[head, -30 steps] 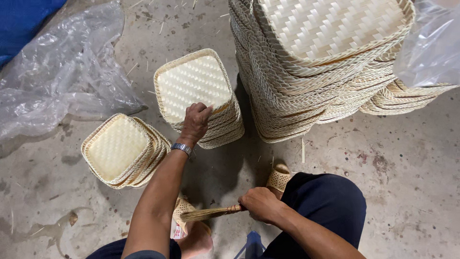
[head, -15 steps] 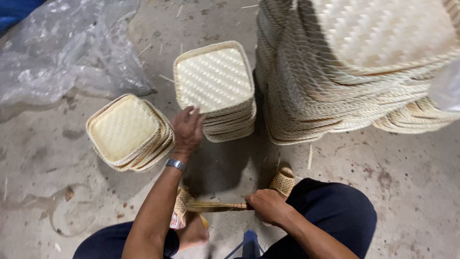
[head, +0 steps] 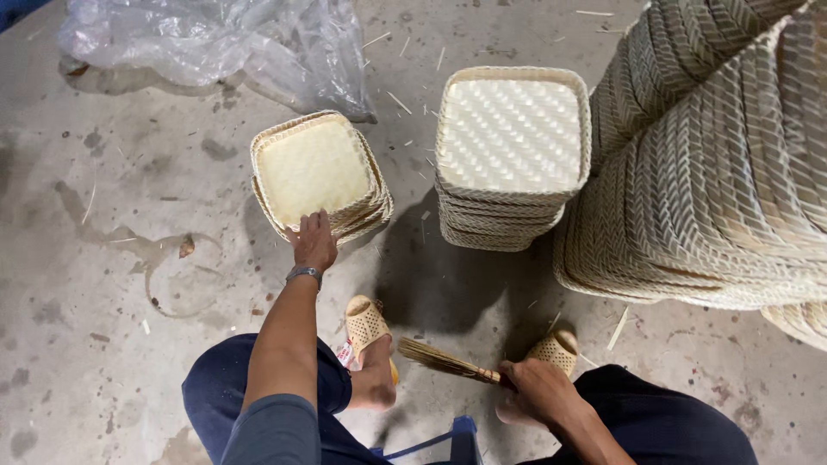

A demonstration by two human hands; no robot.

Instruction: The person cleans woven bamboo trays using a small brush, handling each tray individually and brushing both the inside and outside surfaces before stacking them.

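My left hand (head: 314, 241) reaches forward and its fingers rest on the near rim of a small stack of square woven bamboo trays (head: 317, 169) on the concrete floor. A wristband shows on that arm. My right hand (head: 536, 389) is closed around the handle of a small straw hand brush (head: 438, 359), whose bristles point left, low between my knees. A taller stack of square woven trays (head: 510, 138) stands to the right of the small stack, untouched.
A big leaning pile of larger woven trays (head: 715, 172) fills the right side. Crumpled clear plastic sheeting (head: 224, 39) lies at the top left. My feet in woven slippers (head: 367, 322) rest on the floor, with a blue stool edge (head: 448, 435) below. Straw bits litter the floor.
My left hand left the taller stack and moved to the smaller stack on the left. The view shifted closer. The right hand kept hold of the brush.
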